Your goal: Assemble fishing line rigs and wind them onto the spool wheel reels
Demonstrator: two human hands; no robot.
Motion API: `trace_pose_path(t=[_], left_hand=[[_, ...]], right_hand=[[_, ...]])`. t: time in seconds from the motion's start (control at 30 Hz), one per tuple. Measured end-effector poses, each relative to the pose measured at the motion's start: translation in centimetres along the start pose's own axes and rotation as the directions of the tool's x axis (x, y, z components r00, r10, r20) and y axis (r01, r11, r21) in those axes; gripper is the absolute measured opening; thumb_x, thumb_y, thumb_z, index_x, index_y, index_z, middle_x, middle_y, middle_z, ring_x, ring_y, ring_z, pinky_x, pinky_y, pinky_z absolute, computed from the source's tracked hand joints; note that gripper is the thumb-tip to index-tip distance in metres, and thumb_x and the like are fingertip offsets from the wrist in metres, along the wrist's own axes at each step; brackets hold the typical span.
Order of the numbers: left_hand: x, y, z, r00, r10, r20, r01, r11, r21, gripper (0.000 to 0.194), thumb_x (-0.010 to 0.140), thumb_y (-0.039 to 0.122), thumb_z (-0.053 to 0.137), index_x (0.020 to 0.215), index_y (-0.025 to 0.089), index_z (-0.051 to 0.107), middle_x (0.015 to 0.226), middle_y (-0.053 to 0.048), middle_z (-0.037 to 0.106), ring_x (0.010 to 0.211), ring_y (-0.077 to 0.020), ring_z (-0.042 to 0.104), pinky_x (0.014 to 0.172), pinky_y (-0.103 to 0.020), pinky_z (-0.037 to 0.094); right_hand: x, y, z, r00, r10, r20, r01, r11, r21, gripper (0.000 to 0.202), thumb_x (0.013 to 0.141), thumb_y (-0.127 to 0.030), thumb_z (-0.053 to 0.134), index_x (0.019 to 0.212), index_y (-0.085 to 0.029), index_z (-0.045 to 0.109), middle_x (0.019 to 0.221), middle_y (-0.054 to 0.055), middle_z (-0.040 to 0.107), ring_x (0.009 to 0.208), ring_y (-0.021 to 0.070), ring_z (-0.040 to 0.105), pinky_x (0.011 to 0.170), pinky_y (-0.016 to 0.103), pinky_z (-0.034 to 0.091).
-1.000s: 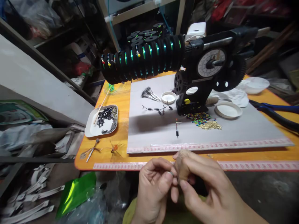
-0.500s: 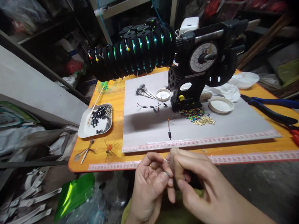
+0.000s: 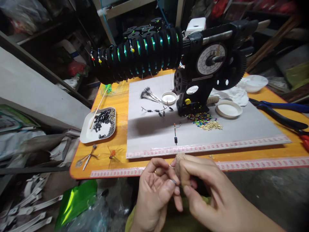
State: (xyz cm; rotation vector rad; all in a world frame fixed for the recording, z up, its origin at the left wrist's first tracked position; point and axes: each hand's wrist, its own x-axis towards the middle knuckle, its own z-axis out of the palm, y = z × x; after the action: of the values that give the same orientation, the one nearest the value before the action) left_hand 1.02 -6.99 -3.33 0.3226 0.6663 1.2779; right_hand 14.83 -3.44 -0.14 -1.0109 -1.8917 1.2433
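Observation:
My left hand [image 3: 156, 190] is at the table's front edge, palm up, its thumb and fingertips pressed together on something tiny and greyish that I cannot make out. Close against it, my right hand [image 3: 205, 190] is closed in a pinch, a beige wrap around its index finger. What the right fingers grip is hidden. Just beyond both hands, a small fishing rig piece [image 3: 175, 138] with a black body and a coloured stem lies on the grey board [image 3: 149, 138]. Several similar black pieces [image 3: 156, 111] lie farther back, beside a bundle of dark-tipped white strands [image 3: 148, 94].
A black machine [image 3: 195, 93] with a dial carries a row of spools [image 3: 145, 51] over the board. At left is a white tray [image 3: 84, 137] of black parts. Coloured beads [image 3: 200, 118], brass bits [image 3: 212, 125], a white dish [image 3: 229, 109] and pliers [image 3: 280, 112] are at right.
The hands hold nearly the same pose, fingertips together, with only slight finger movement. The things on the table stay where they were.

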Motion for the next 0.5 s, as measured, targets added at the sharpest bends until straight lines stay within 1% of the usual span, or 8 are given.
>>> trace_pose_path(t=[0.27,0.37,0.5], left_hand=[[0.10,0.01,-0.19,1.000,-0.001,0.013,0.001,1.000,0.003,0.025,0.077,0.014,0.078,0.097,0.017,0.063,0.076,0.001,0.066,0.056,-0.0035,0.060,0.046,-0.009,0.052],[0.08,-0.01,-0.24,1.000,-0.001,0.017,0.001,1.000,0.002,0.025,0.077,0.014,0.078,0.097,0.017,0.063,0.077,0.001,0.066,0.059,-0.0046,0.061,0.047,-0.009,0.053],[0.04,-0.09,-0.21,1.000,0.004,0.030,-0.004,1.000,0.013,0.024,0.079,0.015,0.077,0.098,0.017,0.062,0.076,0.002,0.066,0.053,-0.0014,0.057,0.048,-0.009,0.052]], right_hand=[[-0.02,-0.19,0.00,1.000,-0.003,-0.003,0.003,1.000,0.023,0.018,0.075,-0.010,0.046,0.064,-0.021,0.036,0.062,-0.003,0.046,0.058,0.0107,0.047,0.053,0.023,0.039],[-0.10,-0.09,0.03,1.000,0.003,0.011,-0.004,0.999,0.042,0.018,0.075,-0.010,0.046,0.065,-0.022,0.036,0.063,-0.003,0.047,0.060,0.0114,0.048,0.054,0.024,0.040],[-0.05,-0.12,-0.02,0.999,0.019,0.030,-0.021,0.998,0.060,0.019,0.076,-0.011,0.046,0.065,-0.022,0.035,0.063,-0.002,0.048,0.061,0.0123,0.049,0.055,0.025,0.039]])
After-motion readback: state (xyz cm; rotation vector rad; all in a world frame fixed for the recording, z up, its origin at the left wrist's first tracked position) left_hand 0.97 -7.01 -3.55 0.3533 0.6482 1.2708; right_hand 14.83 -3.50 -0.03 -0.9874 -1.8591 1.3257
